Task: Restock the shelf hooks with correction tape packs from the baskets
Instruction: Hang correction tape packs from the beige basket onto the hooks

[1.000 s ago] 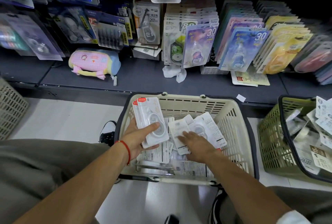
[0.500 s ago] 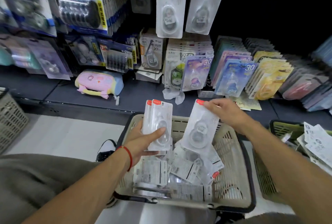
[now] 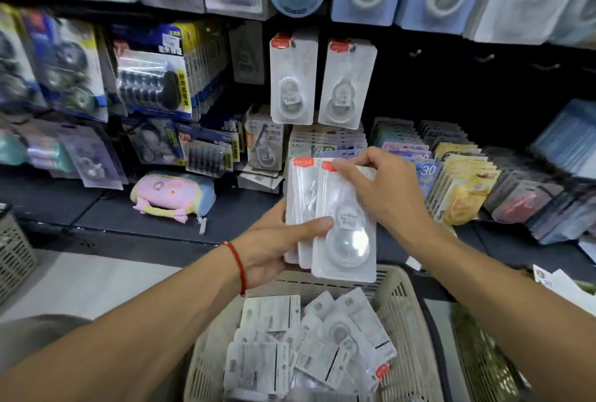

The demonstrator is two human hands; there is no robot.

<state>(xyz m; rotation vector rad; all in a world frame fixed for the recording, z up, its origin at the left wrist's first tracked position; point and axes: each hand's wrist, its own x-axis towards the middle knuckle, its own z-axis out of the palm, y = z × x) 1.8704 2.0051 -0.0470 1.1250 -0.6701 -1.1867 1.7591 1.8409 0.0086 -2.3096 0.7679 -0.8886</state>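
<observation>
My left hand (image 3: 274, 240) grips a small stack of white correction tape packs (image 3: 345, 233) with red top tabs, thumb across the front. My right hand (image 3: 383, 188) pinches the top of the frontmost pack against that stack. The stack is held above the cream basket (image 3: 403, 298), which holds several more packs (image 3: 309, 346) lying loose, mostly back side up. Two matching white packs (image 3: 292, 82) (image 3: 346, 85) hang on shelf hooks straight above my hands. To their right, bare hooks (image 3: 483, 57) stick out of the dark back panel.
Other stationery packs crowd the hooks at left and along the top. Coloured tape packs (image 3: 458, 185) stand in rows on the dark shelf at right. A pink pouch (image 3: 171, 195) lies on the shelf. A grey basket (image 3: 14, 253) sits far left, a green one (image 3: 483, 356) at right.
My right hand took a pack out of the basket, lifted it and brought it onto the stack in my left hand. Both hands rose and the view tilted up toward the hooks.
</observation>
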